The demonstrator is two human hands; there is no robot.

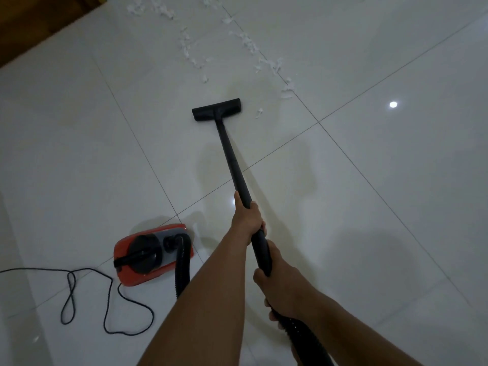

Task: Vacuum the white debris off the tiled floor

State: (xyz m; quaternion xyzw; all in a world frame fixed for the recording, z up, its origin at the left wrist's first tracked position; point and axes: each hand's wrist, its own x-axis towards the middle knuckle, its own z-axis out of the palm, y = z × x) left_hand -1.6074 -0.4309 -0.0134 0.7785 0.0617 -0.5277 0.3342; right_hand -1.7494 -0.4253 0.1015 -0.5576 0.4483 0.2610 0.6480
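Gripping the wand point(232, 165) with left hand point(247, 220) and right hand point(276, 283), nozzle point(217, 110) beside white debris point(190, 50); most lies uncollected near the floor's point(369, 186) far edge.

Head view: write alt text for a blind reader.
The left hand and right hand grip a black wand, its nozzle on the tiled floor just short of scattered white debris. A red vacuum and its cord lie at left.

**Camera views: one, head-worn**

Head view: wide-angle, worn on the person's head, facing forward and steeply down onto the tiled floor point(369, 180). Near field, bottom centre: left hand point(247, 220) and right hand point(277, 283), both gripping the wand point(232, 159). Far field, top edge: white debris point(248, 43).
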